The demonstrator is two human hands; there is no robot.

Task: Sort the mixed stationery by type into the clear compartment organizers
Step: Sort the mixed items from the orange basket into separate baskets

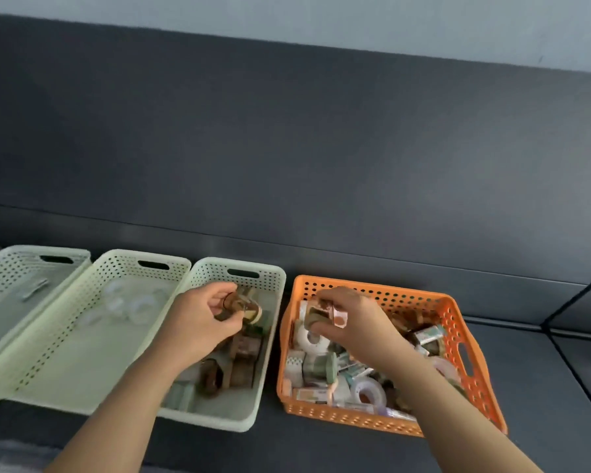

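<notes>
The left hand (pixel 198 322) pinches a brown tape roll (pixel 234 302), perhaps loosely, so it may slip. The right hand (pixel 352 324) grips a patterned roll (pixel 316 315) above the orange basket (pixel 382 425) (heaped with mixed tapes (pixel 321 367)). Farthest left of that basket, the first pale basket (pixel 0 258) holds one small item (pixel 35 288); the second basket (pixel 116 258), clear rolls (pixel 140 307); the third basket (pixel 274 272), adjoining and under the left hand, brown rolls (pixel 243 349).

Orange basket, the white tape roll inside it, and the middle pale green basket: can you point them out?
orange basket (pixel 355 418): head view, front wall.
white tape roll (pixel 301 339): head view, left side of its ring.
middle pale green basket (pixel 82 363): head view, bare floor.
</notes>
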